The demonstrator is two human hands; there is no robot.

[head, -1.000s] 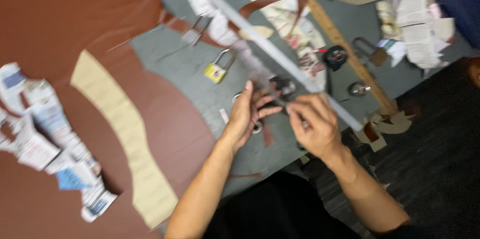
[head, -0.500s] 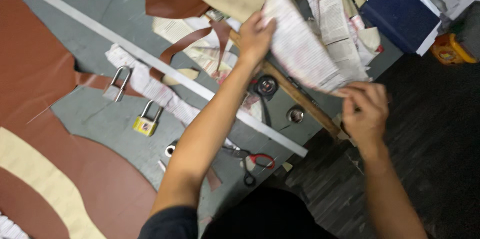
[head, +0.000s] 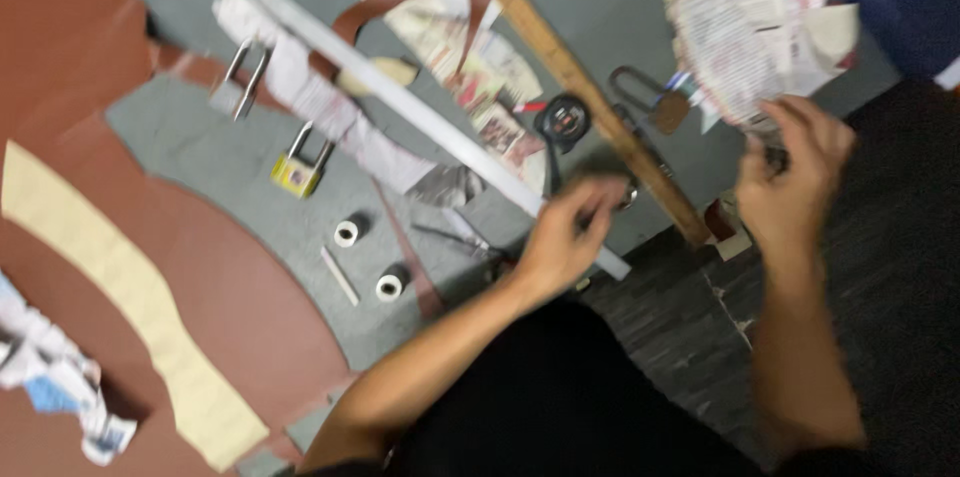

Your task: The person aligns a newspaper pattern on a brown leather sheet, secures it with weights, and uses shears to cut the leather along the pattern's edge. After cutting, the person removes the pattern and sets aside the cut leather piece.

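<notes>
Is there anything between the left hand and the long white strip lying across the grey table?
Nothing visible does. The left hand hovers right over the near end of the long white strip, fingers blurred, with no object between them. The wooden ruler lies just beyond. The right hand holds a torn newspaper sheet off to the side.
</notes>
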